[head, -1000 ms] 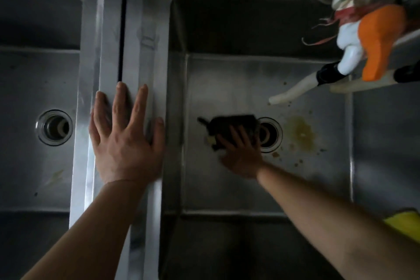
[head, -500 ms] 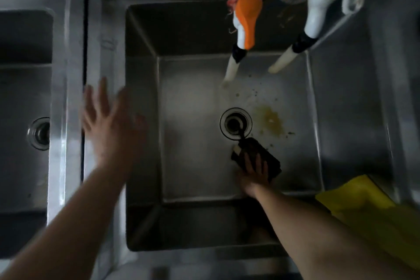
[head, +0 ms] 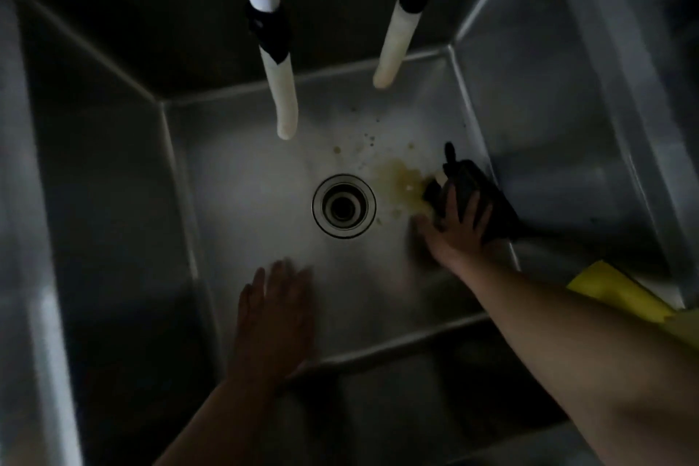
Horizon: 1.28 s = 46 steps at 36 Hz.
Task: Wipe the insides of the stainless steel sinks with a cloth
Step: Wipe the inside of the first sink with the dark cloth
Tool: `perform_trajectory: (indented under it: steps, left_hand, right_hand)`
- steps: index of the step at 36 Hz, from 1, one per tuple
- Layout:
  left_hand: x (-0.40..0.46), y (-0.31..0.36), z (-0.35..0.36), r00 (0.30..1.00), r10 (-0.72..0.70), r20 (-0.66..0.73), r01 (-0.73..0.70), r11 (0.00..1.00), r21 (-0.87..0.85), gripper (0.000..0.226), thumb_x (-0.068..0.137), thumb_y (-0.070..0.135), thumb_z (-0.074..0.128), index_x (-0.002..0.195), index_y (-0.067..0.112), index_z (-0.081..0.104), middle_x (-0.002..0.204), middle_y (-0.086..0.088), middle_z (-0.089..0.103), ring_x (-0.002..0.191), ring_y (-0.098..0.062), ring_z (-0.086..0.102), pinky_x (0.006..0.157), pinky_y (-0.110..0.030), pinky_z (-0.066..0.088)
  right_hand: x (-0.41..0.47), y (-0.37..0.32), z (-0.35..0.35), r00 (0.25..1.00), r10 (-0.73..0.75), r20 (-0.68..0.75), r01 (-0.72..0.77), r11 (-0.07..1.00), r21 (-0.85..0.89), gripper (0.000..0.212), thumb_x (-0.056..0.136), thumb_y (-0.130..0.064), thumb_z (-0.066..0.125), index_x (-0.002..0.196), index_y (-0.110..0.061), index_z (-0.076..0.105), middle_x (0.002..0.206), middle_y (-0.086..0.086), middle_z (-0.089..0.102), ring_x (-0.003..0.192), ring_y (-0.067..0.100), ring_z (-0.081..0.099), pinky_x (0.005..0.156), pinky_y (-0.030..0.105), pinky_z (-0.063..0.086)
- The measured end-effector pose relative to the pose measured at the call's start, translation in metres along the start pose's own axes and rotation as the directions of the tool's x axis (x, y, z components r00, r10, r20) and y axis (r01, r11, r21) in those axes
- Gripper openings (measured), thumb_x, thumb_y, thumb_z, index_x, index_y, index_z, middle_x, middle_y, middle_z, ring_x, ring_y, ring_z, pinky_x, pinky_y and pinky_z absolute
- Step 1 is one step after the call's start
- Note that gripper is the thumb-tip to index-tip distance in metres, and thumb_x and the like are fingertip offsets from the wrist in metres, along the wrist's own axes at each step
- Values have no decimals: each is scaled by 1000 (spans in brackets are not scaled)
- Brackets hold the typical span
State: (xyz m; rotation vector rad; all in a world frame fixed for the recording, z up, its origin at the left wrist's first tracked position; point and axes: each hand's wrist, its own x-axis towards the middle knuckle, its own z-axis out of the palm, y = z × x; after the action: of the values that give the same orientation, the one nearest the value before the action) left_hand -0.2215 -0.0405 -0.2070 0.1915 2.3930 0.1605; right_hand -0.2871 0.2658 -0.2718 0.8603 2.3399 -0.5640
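The wiping seems to be in the middle, not near the end. On the floor of the sink a yellowish stain lies to the right of the drain, with small brown spots above it, so this part is not yet clean. The rest of the floor looks grey and plain, but the light is poor and I cannot say if it is already wiped. The walls look dark, and I cannot judge them.

The right hand lies on the dark cloth with the fingers spread and pressing it flat on the floor, at the right edge of the stain and close to the right wall. The left hand is low in the sink near the front wall, fingers straight and together, holding nothing; it is blurred, so I cannot tell if it touches the floor.
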Motion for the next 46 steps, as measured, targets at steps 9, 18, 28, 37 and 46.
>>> perform_trajectory:
  steps: [9, 18, 28, 37, 46]
  left_hand:
    - [37, -26, 1, 996, -64, -68, 57, 993, -102, 76, 97, 49, 47, 157, 36, 2, 166, -8, -2, 151, -35, 0, 120, -48, 11]
    - [34, -43, 23, 1000, -31, -3, 31, 999, 29, 81, 78, 72, 4, 154, 44, -7, 165, -5, -12, 151, -36, -7, 120, -50, 4]
    - [39, -49, 57, 997, -14, -71, 12, 999, -33, 76, 85, 75, 9, 146, 47, -27, 155, 0, -40, 139, -33, -42, 121, -48, -6]
    - [36, -39, 46, 996, -26, -81, 21, 998, -51, 75, 89, 70, 18, 152, 39, -10, 160, -7, -25, 143, -40, -27, 120, -51, 3]
    - [38, -42, 48, 999, -27, 29, 28, 998, -54, 81, 97, 64, 29, 141, 44, -36, 147, -1, -51, 131, -34, -50, 117, -48, -17]
  right_hand:
    - [-56, 23, 42, 757, -570, 320, 645, 573, -506, 90, 83, -78, 36, 145, -52, -23, 161, -2, -27, 143, 30, -33, 113, 66, -6]
    - [-39, 5, 34, 889, -390, 239, 454, 815, -361, 63, 92, -73, 22, 142, -63, -15, 156, -19, -30, 145, 11, -30, 117, 60, 2]
    - [101, -83, -38, 971, -235, -38, 216, 937, -275, 65, 94, -70, 19, 151, -50, -5, 165, -6, -15, 150, 27, -20, 116, 65, -4]
    - [123, -146, -46, 869, -487, 88, 477, 778, -409, 69, 90, -72, 31, 148, -57, -2, 164, -10, -14, 151, 23, -16, 117, 62, 3]
    - [-9, -17, 26, 895, -419, 152, 445, 812, -379, 72, 85, -81, 24, 136, -66, -25, 155, -16, -32, 143, 14, -33, 119, 55, -2]
